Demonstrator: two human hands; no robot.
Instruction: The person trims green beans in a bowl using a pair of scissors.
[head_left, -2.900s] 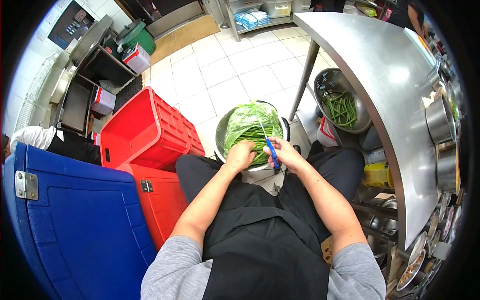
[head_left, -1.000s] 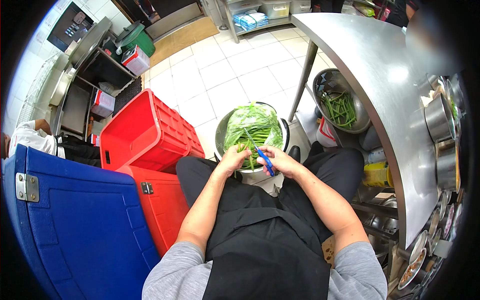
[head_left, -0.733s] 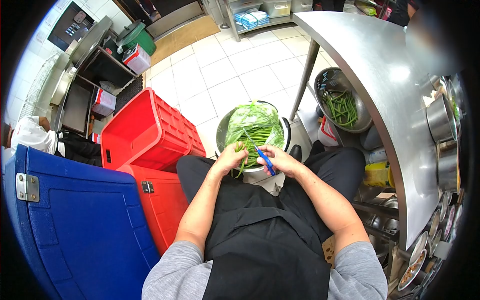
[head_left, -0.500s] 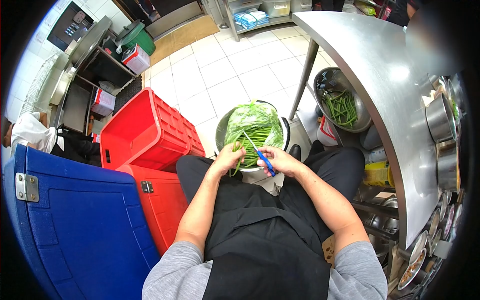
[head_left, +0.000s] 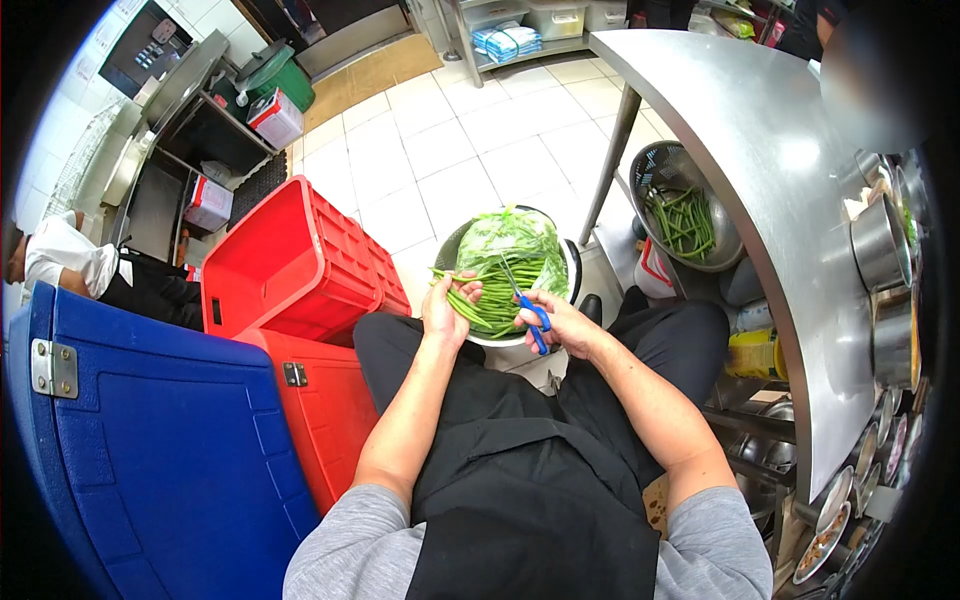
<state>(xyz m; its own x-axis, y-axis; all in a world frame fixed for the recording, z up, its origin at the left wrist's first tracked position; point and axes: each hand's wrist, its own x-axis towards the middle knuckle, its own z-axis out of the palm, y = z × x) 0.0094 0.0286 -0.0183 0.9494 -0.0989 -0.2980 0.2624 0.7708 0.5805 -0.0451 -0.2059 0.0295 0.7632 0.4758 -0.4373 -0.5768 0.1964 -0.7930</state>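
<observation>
My left hand [head_left: 447, 310] is closed around a few green beans [head_left: 462, 303], held over the near left side of the bowl. In my right hand [head_left: 563, 325] are blue-handled scissors [head_left: 533, 308], their blades pointing up and away over the beans, apart from the left hand. Between my knees stands a bowl [head_left: 572, 265] with many long green beans [head_left: 510, 290] lying in it. A clear plastic bag [head_left: 510, 238] with green contents covers the far part of the bowl.
A red crate [head_left: 318, 255], a red box and a blue cooler box [head_left: 180, 440] stand at my left. To the right, a steel table [head_left: 740, 130] curves past a colander [head_left: 725, 240] of cut beans. A person [head_left: 75, 260] in white is at far left.
My left hand has shifted slightly left and up, turning so the beans in it now point up to the left. The scissors have tilted slightly and moved a little away from it.
</observation>
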